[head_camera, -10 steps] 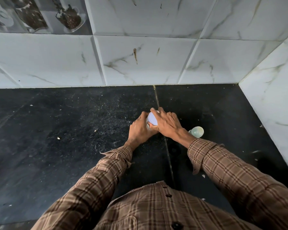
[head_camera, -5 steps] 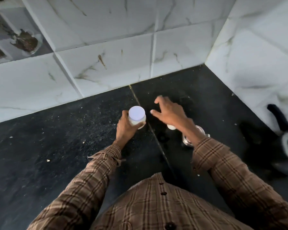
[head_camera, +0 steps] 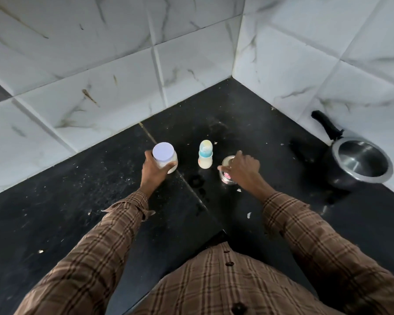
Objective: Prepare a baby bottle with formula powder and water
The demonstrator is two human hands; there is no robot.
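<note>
A clear jar of white formula powder (head_camera: 165, 159) with a white lid stands on the black counter (head_camera: 55, 212); my left hand (head_camera: 154, 172) is wrapped around its side. A small baby bottle (head_camera: 205, 156) with a teal collar and clear cap stands upright just right of the jar, holding pale liquid. Further right sits a small glass (head_camera: 226, 172) with a red mark, and my right hand (head_camera: 242, 169) curls over its rim and side. Much of the glass is hidden by those fingers.
A steel pot (head_camera: 359, 165) with a black handle stands at the right against the white tiled wall (head_camera: 305, 71). Tiled walls meet in a corner behind the bottle. White crumbs and a wet patch (head_camera: 197, 180) dot the counter.
The view swung to the right and down. My right hand left the jar's lid and moved right onto the glass. My left hand stayed on the jar. The bottle and pot came into view.
</note>
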